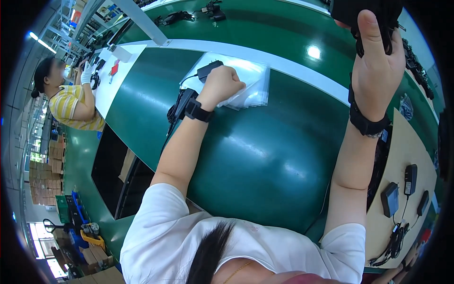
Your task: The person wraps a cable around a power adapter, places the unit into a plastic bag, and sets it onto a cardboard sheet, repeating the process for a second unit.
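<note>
My left hand is curled into a fist over a stack of clear plastic bags on the green table. A black power adapter with a cable touches the far left side of this fist; what the fingers grip is hidden. Beside my left wrist lies another black adapter with a cable. My right hand is raised at the far right, thumb up, closed around a black block with a bundled cable. The top frame edge cuts off part of that block. Dark bands circle both wrists.
At right, a tan board bears several black adapters and coiled cables. A white rail divides my table from a green belt with black cables. Far left, a person in a yellow striped top works at a white surface.
</note>
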Motion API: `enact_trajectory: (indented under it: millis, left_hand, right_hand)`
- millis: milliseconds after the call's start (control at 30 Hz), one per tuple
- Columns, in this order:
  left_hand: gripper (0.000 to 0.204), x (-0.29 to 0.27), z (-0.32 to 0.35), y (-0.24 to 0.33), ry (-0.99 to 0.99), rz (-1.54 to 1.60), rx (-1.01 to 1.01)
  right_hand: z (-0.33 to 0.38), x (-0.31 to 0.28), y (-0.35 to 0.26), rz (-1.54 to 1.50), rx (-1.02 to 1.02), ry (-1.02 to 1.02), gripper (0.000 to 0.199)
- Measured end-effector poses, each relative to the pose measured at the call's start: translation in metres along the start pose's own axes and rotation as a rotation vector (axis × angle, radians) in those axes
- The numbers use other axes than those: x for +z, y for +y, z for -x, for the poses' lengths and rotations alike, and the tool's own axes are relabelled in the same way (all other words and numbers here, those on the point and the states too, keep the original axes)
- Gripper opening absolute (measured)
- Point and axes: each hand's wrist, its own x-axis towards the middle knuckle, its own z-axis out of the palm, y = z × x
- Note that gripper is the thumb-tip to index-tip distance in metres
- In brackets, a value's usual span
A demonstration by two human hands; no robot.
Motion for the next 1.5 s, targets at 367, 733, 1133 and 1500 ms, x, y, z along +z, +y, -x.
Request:
enact_trajectory:
  millis: [367,733,1133,1500]
  left_hand:
    - [0.015,-0.027,-0.008,-0.017,-0.354,0.315,-0.223]
    - [0.043,-0.042,-0.009,0.057,0.101,0.109,0.052]
    - [0.04,-0.046,0.007,0.063,0.389,0.029,0.289]
    - [0.019,-0.06,-0.008,0.044,0.43,0.813,0.048]
  right_hand:
    - [-0.006,-0.01,0.006,-0.02,0.026,-0.07,0.037]
    - [0.007,0.003,0.028,-0.588,0.734,-0.334,0.033]
    - [0.037,0.036,0.071,-0.463,0.988,-0.194,0.032]
    - [0.04,0.042,0.054,0.444,-0.195,-0.627,0.049]
